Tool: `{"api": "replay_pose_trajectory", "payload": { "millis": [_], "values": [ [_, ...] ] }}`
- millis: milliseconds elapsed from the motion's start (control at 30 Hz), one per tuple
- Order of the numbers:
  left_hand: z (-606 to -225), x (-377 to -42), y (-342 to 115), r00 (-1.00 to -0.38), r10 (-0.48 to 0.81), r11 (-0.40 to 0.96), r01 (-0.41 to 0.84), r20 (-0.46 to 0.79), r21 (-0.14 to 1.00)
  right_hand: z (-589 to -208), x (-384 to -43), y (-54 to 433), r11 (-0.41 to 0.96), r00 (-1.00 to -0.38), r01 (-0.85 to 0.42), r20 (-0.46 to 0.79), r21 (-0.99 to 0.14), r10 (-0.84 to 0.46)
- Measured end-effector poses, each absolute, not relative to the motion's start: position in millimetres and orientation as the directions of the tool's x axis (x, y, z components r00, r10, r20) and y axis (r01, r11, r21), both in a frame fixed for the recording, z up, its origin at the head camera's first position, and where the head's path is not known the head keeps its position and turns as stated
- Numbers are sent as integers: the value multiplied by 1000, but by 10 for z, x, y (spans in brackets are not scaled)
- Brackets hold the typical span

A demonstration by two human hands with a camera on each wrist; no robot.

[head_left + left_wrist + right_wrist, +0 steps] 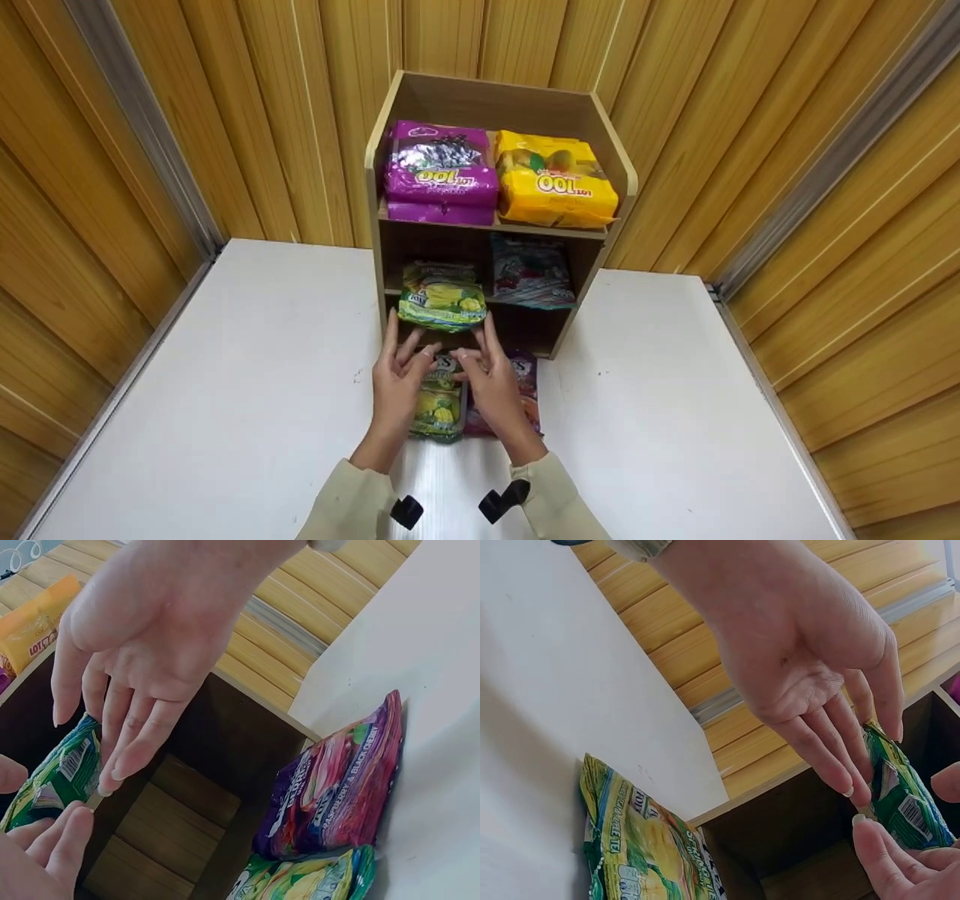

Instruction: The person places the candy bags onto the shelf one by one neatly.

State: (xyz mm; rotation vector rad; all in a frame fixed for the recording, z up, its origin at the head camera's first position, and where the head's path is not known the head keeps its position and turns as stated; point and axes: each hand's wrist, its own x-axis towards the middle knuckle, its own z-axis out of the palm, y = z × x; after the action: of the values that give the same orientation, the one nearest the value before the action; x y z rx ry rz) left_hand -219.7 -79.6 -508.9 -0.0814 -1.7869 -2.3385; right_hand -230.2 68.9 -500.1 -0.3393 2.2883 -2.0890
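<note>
A green-and-yellow snack packet [442,296] lies on the left of the middle shelf, its front end jutting past the shelf edge. My left hand [397,382] is at its left front corner and my right hand [491,382] at its right front corner, fingers mostly straight. In the left wrist view, fingertips of the left hand [150,667] touch or nearly touch the packet's side [64,772]. The right wrist view has the right hand [810,667] with extended fingers against the packet's other end [904,795]. Neither hand is curled round it.
The wooden shelf unit [491,86] holds a purple packet [442,165] and a yellow packet [555,180] on top, plus a teal packet [532,274] at middle right. Below the hands, another green packet [437,412] and a purple-red packet [525,375] stand at the unit's front on the white table [262,375].
</note>
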Motion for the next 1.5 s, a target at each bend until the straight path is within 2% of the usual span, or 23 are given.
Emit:
{"api": "replay_pose_trajectory", "payload": {
  "millis": [400,600,1067,1500],
  "values": [
    [-5070,-2314,-909,-990,-5,-202,138,140,970,-4967,-2466,734,183,-970,-170,132,-968,-203],
    [-5048,-2370,-948,-993,28,-167,111,117,980,-4950,-2529,762,218,-976,-132,88,-967,-199],
    [-5059,-2549,-1011,-995,48,-124,76,83,989,-4949,-2695,796,205,-972,-139,94,-969,-216],
    [-5039,-2647,-1007,-998,43,-107,47,52,993,-4929,-2810,828,238,-975,-75,21,-968,-221]
  ]
}}
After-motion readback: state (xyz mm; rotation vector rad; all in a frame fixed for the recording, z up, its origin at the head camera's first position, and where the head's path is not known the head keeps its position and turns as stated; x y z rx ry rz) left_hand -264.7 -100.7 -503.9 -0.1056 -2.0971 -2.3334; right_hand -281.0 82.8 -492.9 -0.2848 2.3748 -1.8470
